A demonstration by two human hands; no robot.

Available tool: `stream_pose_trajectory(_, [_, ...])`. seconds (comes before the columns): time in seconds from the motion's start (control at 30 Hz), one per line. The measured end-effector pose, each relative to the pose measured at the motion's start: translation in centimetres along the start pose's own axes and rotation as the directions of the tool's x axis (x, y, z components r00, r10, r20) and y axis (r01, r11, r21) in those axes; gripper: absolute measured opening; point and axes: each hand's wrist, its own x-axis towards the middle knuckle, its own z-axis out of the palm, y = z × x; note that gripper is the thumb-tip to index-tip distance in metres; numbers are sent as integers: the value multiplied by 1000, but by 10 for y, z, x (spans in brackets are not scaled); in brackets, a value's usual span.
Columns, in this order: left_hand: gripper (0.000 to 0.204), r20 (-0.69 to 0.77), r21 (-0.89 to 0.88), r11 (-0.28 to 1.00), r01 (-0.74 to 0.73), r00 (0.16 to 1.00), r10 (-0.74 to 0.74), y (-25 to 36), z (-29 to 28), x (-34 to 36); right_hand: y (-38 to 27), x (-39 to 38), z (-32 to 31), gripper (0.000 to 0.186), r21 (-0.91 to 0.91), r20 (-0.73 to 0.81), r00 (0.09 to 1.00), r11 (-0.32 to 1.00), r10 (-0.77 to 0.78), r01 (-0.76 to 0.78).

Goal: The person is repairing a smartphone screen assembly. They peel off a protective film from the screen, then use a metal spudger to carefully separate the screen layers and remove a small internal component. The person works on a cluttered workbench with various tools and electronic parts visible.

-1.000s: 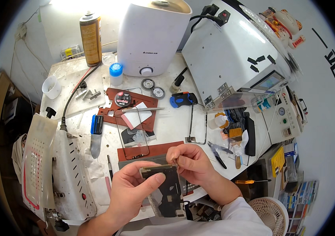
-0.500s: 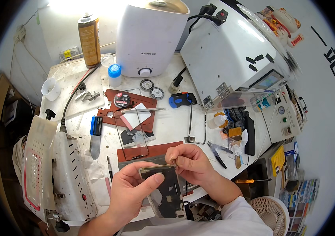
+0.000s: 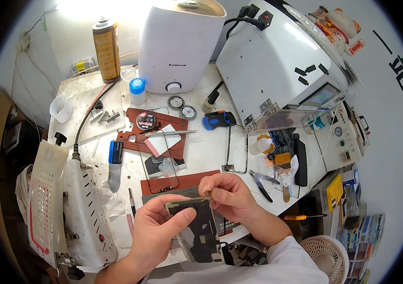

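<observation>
At the near edge of the table (image 3: 211,146), the left hand (image 3: 156,232) cradles a dark, opened phone body (image 3: 201,229), its grip closed around the left side with the thumb laid flat across the upper part. The right hand (image 3: 227,194) meets the phone's top right corner, fingers pinched shut on something small and thin; what it is cannot be made out.

Judging from this, fine work at that corner goes best if the left thumb steadies the body firmly while the right hand moves slowly and shallowly, without levering against the frame.

Along the far edge stands a tall brown spray can (image 3: 106,49) with a pale printed label, beside a white rounded humidifier (image 3: 180,45) carrying a small grey mark on its front. A small white bottle with a blue cap (image 3: 137,91) sits just before them. Past the right edge, a yellow card-like package (image 3: 335,191) leans beside stacked coloured boxes (image 3: 360,232). Black painted characters (image 3: 402,75) run down the wall at right.
</observation>
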Motion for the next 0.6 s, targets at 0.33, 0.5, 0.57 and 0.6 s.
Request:
stream_pose_trajectory(0.33, [28,8,-19,1000,-11,1000,11,0,-1,0,-3,0,7,13,-35,-37,999,999,8,-10])
stream_pose_trajectory(0.5, [28,10,-33,999,-1,1000,2,0,-1,0,-2,0,6,13,-28,-37,999,1000,11,-12])
stream_pose_trajectory(0.57, [28,8,-44,999,-2,1000,2,0,0,0,-3,-1,6,14,-29,-39,999,999,11,-13])
stream_pose_trajectory(0.6, [28,8,-46,999,0,1000,0,0,0,0,-3,-1,6,14,-32,-42,999,999,13,-14])
